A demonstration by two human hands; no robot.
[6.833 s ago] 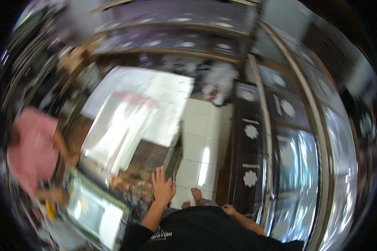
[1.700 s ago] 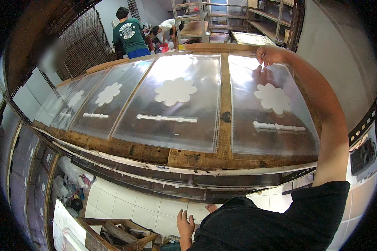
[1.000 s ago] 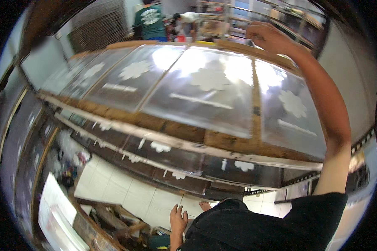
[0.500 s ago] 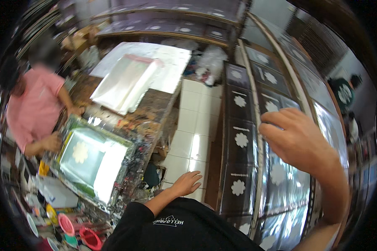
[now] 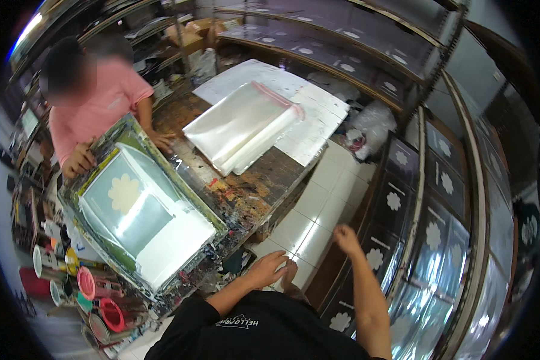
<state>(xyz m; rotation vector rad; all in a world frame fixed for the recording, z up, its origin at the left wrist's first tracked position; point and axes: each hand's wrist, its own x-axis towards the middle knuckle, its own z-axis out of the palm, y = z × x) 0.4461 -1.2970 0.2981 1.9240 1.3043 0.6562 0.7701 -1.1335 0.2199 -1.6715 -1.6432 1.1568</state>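
Observation:
My left hand [image 5: 268,269] hangs over the tiled floor beside the table, its fingers stretched out and holding nothing. Farther right, my right hand [image 5: 347,239] is in the air near the left edge of the drying rack, fingers curled in, with nothing visible in them. On the table to my left lies a screen-printing frame [image 5: 213,231] with a pale flower shape [image 5: 125,193] and a white area on its mesh. A co-worker's hand [image 5: 79,159] grips the frame's far-left edge; the other hand [image 5: 161,141] rests by its far corner.
Clear plastic sheets [image 5: 240,123] lie stacked on white boards [image 5: 327,114] on the stained table [image 5: 255,195]. Dark printed sheets with white flowers [image 5: 393,200] fill the rack at right. Paint pots [image 5: 111,312] crowd the lower left. A plastic bag [image 5: 372,129] sits at the aisle's far end.
My right hand has drawn back from the rack toward my body and lowered. My view has turned left, nearer the table. The left hand stays outstretched.

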